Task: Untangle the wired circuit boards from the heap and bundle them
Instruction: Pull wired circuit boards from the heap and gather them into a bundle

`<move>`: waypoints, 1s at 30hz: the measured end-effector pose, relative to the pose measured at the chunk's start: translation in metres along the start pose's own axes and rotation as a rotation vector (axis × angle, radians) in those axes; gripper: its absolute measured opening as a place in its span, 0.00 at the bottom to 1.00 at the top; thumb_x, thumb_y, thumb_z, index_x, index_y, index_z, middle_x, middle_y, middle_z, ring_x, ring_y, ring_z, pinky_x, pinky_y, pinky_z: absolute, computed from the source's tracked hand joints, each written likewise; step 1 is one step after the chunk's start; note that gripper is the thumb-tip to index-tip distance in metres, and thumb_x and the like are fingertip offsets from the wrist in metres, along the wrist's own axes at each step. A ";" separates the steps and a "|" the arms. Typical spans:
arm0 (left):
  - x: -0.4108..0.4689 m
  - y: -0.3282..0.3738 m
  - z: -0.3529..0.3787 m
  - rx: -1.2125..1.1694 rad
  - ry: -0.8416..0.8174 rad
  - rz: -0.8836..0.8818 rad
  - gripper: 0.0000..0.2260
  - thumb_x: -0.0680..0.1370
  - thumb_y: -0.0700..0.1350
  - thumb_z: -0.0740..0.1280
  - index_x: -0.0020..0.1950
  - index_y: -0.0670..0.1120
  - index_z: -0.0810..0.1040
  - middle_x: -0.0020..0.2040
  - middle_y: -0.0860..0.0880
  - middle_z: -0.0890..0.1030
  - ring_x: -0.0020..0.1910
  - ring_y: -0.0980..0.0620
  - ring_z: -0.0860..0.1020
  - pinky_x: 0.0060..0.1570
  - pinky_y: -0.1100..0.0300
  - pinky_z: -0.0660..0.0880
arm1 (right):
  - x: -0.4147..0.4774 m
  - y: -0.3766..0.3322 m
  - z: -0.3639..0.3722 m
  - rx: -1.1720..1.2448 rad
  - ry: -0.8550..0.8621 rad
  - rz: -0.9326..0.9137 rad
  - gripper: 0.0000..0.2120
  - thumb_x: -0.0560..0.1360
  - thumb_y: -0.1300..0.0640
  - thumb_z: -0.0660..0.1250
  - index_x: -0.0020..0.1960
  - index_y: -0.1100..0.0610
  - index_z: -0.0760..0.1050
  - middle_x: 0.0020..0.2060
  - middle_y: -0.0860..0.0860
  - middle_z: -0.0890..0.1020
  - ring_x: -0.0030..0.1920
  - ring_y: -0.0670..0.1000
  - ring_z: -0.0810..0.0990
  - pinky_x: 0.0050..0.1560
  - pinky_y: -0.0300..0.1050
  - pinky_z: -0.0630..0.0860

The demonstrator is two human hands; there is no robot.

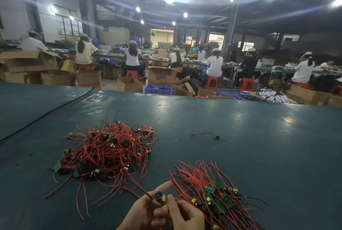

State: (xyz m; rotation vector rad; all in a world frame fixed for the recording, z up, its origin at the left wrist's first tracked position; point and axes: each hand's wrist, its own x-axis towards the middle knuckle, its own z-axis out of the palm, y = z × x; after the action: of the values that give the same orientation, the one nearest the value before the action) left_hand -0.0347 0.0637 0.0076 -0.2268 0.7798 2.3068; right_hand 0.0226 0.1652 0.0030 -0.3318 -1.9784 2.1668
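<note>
At bottom centre the left hand and right hand hold one wired board between them, fingers clamped on it, the left forefinger jutting straight. Its red lead trails up-left toward the heap, so it is probably being drawn free. At lower right the sorted pile lies with leads roughly parallel, likely kept close for bundling on the green worktop.

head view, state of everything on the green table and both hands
heap of red-wired green circuit boards, tangled, loose
fanned bundle of red-wired boards, untangled, lying flat
small blue-and-yellow wired board, lifted, pinched between both hands
left hand, holds that board
right hand, holds that board
lone red-wired part, lying apart
</note>
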 end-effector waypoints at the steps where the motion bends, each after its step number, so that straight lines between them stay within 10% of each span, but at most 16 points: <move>1: -0.001 0.000 0.000 0.023 -0.009 -0.002 0.24 0.70 0.37 0.59 0.67 0.38 0.71 0.18 0.45 0.67 0.10 0.50 0.63 0.12 0.71 0.61 | 0.002 0.000 0.000 -0.005 0.032 -0.001 0.18 0.77 0.57 0.69 0.29 0.59 0.83 0.28 0.57 0.83 0.29 0.52 0.83 0.34 0.37 0.77; 9: 0.000 -0.016 -0.006 0.470 -0.069 0.170 0.12 0.80 0.33 0.54 0.53 0.41 0.76 0.25 0.40 0.77 0.16 0.49 0.73 0.15 0.65 0.68 | 0.005 0.003 0.001 0.031 0.288 -0.009 0.16 0.73 0.56 0.73 0.28 0.60 0.81 0.23 0.59 0.79 0.23 0.56 0.78 0.27 0.40 0.73; 14: -0.008 -0.009 0.000 0.591 -0.070 0.159 0.16 0.64 0.32 0.67 0.51 0.37 0.84 0.42 0.36 0.84 0.29 0.49 0.81 0.28 0.62 0.76 | 0.003 -0.006 -0.002 0.104 0.360 -0.044 0.11 0.72 0.60 0.74 0.31 0.54 0.85 0.27 0.56 0.83 0.27 0.52 0.82 0.27 0.37 0.76; 18: -0.008 -0.007 -0.003 0.746 0.048 0.342 0.14 0.70 0.52 0.76 0.44 0.41 0.86 0.33 0.42 0.81 0.28 0.52 0.77 0.30 0.65 0.72 | 0.003 -0.004 -0.002 0.036 0.346 -0.065 0.13 0.70 0.62 0.76 0.27 0.53 0.84 0.26 0.53 0.83 0.29 0.47 0.82 0.31 0.34 0.76; 24: -0.010 -0.006 -0.001 0.796 0.067 0.439 0.11 0.65 0.46 0.76 0.41 0.39 0.86 0.37 0.37 0.84 0.31 0.49 0.81 0.34 0.61 0.76 | 0.014 -0.002 -0.008 0.063 0.400 0.024 0.13 0.68 0.62 0.77 0.26 0.58 0.82 0.24 0.56 0.81 0.30 0.55 0.79 0.39 0.45 0.75; 30: -0.010 -0.001 -0.004 0.809 0.058 0.515 0.10 0.64 0.46 0.77 0.39 0.40 0.85 0.33 0.36 0.82 0.29 0.45 0.81 0.31 0.59 0.77 | 0.023 -0.010 -0.034 0.263 0.541 0.039 0.15 0.68 0.59 0.78 0.25 0.60 0.79 0.19 0.54 0.74 0.17 0.47 0.65 0.19 0.35 0.63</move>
State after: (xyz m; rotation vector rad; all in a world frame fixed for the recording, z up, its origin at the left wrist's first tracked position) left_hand -0.0267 0.0572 0.0075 0.3081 1.8884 2.2117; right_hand 0.0104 0.2056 0.0092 -0.8150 -1.3891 2.0399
